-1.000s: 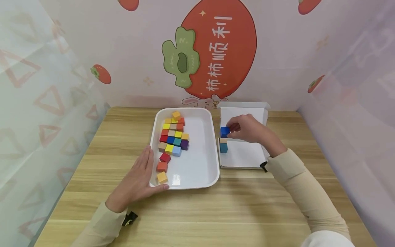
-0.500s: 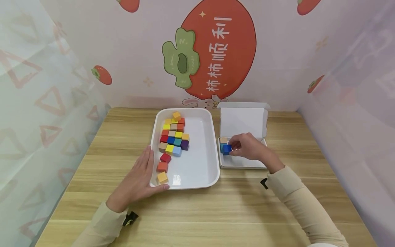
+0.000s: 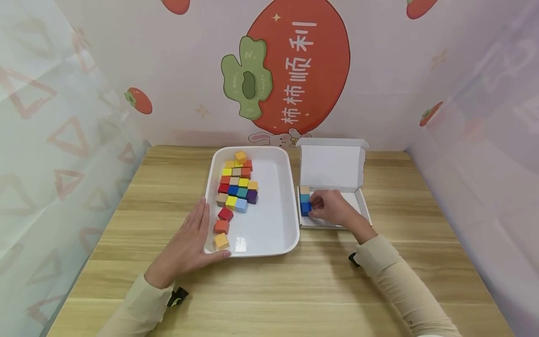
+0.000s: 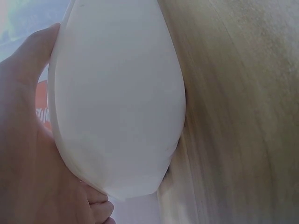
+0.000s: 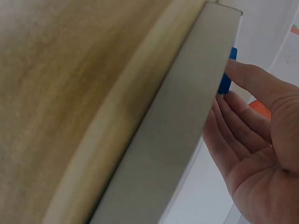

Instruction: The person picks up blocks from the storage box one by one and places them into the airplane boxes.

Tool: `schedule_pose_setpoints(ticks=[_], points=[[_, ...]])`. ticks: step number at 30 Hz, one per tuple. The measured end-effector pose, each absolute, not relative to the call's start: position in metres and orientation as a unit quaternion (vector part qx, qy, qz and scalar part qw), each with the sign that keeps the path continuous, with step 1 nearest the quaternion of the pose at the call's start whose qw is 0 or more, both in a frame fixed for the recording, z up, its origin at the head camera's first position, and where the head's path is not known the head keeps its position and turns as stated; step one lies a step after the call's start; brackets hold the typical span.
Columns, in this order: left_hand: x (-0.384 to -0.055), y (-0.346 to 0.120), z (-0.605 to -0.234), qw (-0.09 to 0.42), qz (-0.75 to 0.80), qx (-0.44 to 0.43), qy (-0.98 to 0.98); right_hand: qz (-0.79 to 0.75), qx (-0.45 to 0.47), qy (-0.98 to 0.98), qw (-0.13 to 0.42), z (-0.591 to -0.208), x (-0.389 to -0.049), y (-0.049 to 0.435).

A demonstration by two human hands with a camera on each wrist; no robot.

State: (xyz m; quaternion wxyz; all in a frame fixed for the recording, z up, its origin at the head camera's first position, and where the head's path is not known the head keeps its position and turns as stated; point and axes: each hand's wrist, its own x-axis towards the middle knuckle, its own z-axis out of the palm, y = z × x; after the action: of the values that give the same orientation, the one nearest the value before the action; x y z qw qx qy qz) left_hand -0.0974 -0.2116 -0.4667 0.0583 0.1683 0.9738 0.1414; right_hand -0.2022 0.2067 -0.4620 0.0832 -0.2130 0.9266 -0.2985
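Note:
In the head view, my right hand (image 3: 331, 207) pinches a blue cube (image 3: 306, 209) low inside the white cardboard box (image 3: 337, 222). The blue cube lines up in front of a teal cube (image 3: 305, 198) and a tan cube (image 3: 305, 190) along the box's left wall. The right wrist view shows thumb and fingertips at the blue cube (image 5: 226, 84), partly hidden behind the box's front wall. My left hand (image 3: 187, 243) rests against the near left corner of the white tray (image 3: 269, 234), fingers straight along its side and thumb on the front rim.
Several coloured cubes crowd the tray's left half, with an orange-yellow cube (image 3: 241, 157) on top at the back. Loose red (image 3: 225, 214), orange (image 3: 221, 227) and yellow (image 3: 221, 241) cubes lie nearer the front. The box lid (image 3: 331, 164) stands raised behind the box.
My right hand has brought the blue cube from over the back of the box toward the front and down beside the teal cube. The left hand and tray have stayed put.

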Motion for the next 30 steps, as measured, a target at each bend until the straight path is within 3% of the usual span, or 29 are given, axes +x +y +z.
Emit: schedule_pose_setpoints(ticks=[11,23,30], points=[[-0.097,-0.212,-0.466,0.062,0.140,0.166,0.974,-0.282,-0.201,0.934,0.091,-0.454,-0.201,0.203],[-0.097,-0.213,-0.465,0.064,0.139,0.165,0.974,-0.254,-0.239,0.935,0.056,-0.382,-0.220,0.165],[-0.097,-0.213,-0.466,0.067,0.144,0.164,0.974,-0.265,-0.239,0.932,0.064,-0.351,-0.239,0.121]])
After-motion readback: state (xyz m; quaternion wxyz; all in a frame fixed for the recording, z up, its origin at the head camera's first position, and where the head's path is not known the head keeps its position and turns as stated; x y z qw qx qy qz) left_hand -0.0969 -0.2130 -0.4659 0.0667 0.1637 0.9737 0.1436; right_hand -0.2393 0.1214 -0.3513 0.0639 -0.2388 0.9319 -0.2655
